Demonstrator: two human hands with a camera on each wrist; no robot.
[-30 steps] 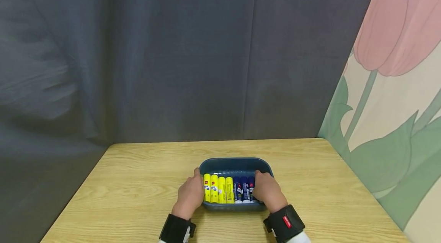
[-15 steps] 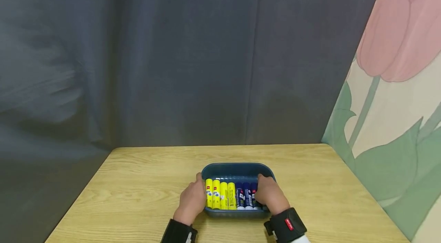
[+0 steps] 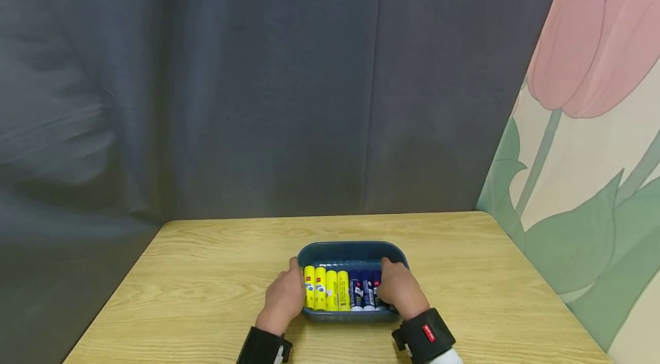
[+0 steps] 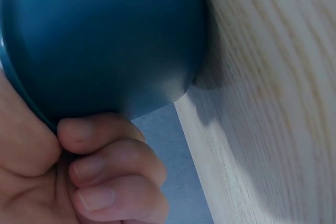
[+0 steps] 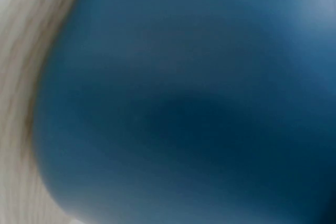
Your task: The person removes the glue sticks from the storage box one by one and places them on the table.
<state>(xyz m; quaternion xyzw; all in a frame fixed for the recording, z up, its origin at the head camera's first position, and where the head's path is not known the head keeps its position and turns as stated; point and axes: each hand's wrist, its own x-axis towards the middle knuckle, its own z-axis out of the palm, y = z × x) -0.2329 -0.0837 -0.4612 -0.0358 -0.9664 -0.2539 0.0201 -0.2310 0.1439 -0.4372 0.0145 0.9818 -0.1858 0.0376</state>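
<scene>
A dark blue rectangular bin (image 3: 356, 317) stands near the front of the wooden table, its outer wall (image 4: 105, 35) large in the left wrist view. Inside lie yellow glue sticks (image 3: 332, 290) on the left and navy glue sticks (image 3: 367, 290) with white ends on the right, side by side in one row. My left hand (image 3: 285, 300) grips the bin's left rim, its fingers curled against the outer wall. On the opposite end, my right hand (image 3: 404, 289) holds the right rim and covers part of the navy sticks. The right wrist view shows only the bin's wall (image 5: 184, 77), blurred, and table.
The wooden table (image 3: 216, 255) reaches back to a dark grey curtain (image 3: 273, 94). To the right, a wall (image 3: 582, 180) painted with a pink tulip and green leaves runs along the table's side.
The head view shifts slightly down and back up. Both hands keep their hold on the bin, and the bin and glue sticks stay in the same place on the table.
</scene>
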